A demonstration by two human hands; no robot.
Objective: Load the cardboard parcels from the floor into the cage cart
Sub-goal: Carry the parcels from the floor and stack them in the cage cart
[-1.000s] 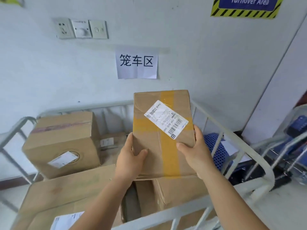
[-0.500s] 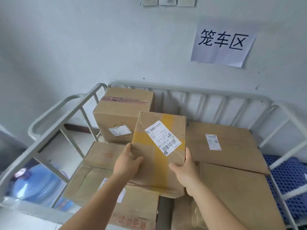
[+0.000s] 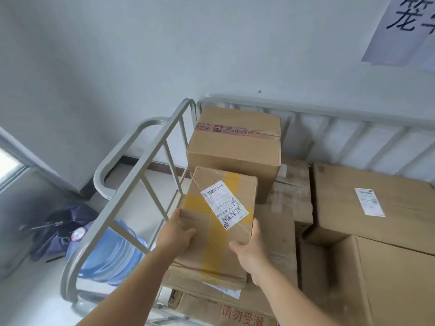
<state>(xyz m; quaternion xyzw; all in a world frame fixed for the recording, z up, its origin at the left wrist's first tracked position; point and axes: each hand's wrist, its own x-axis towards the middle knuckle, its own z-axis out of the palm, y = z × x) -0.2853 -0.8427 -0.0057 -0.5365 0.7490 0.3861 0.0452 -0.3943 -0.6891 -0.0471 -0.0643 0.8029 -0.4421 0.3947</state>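
My left hand [image 3: 178, 234] grips the left edge of a flat cardboard parcel [image 3: 219, 222], thumb lying across its top face and fingers hidden underneath. My right hand [image 3: 250, 251] grips the parcel's near right corner, thumb on top and fingers curled up along the right side. The parcel is crossed by yellow tape [image 3: 215, 234] and carries a white shipping label [image 3: 224, 207] with a barcode, set at a slant. I hold it tilted, inside the left front part of the cage cart [image 3: 146, 165], over a box printed with red Chinese characters [image 3: 223, 309]; I cannot tell whether it touches that box. Just behind it stands a tall box [image 3: 237, 147] sealed with printed reddish tape, in the cart's far left corner. To the right lie large flat boxes, one bearing a white label [image 3: 369, 202]. The cart's grey metal rails run along the left and the back. Outside the left rail, on the floor, a blue water jug [image 3: 108, 252] lies beside a dark folded umbrella [image 3: 58, 227]. A paper sign [image 3: 404, 29] with black characters hangs on the white wall at upper right.
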